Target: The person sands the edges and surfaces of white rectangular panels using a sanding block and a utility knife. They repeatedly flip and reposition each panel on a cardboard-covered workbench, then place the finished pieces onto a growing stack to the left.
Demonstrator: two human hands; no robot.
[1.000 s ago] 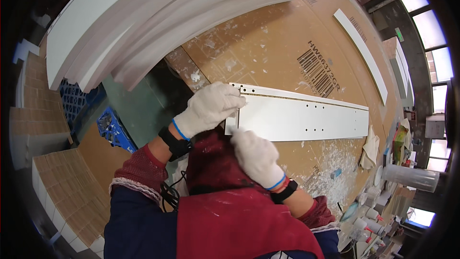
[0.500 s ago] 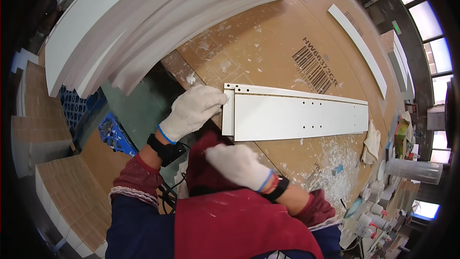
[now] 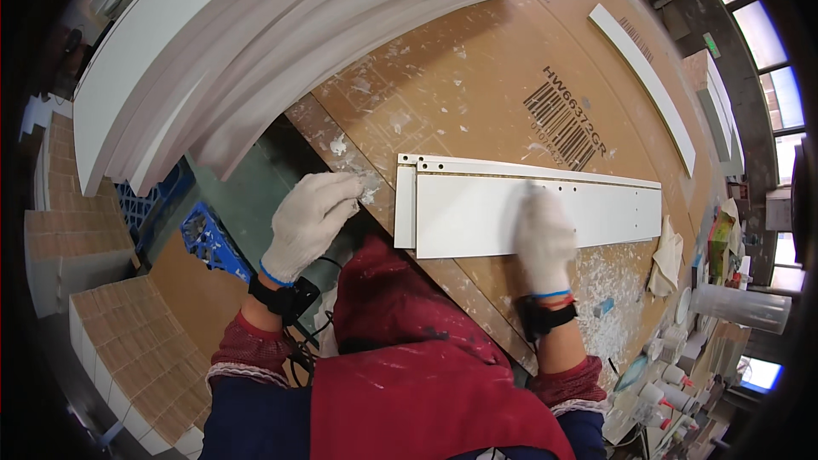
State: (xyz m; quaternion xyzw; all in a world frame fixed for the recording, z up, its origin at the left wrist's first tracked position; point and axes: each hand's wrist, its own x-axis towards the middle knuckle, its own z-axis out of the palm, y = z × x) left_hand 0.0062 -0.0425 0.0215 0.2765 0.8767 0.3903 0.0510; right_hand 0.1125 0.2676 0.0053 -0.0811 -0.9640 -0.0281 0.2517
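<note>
Two white drilled panels lie stacked on the cardboard-covered table; the upper panel (image 3: pixel 469 213) leaves a strip of the lower panel (image 3: pixel 405 209) showing at its left end. Small dark holes dot both. My right hand (image 3: pixel 545 238), in a white knit glove, is over the middle of the upper panel, blurred, with its fingers hard to make out. Left of the panels, apart from them, is my left hand (image 3: pixel 315 217), also gloved. Its thumb stands away from its bent fingers, and nothing shows in it.
Several large white panels (image 3: pixel 196 60) stand at the upper left. A narrow white strip (image 3: pixel 643 85) lies on the cardboard (image 3: pixel 460 94) farther right. White flakes, a small blue block (image 3: pixel 603 307) and a cloth (image 3: pixel 666 262) are near the right end. A blue plastic crate (image 3: pixel 213 238) sits lower left.
My left hand has drawn back leftward from the panels' left end. My right hand has swung from in front of my body rightward onto the upper panel.
</note>
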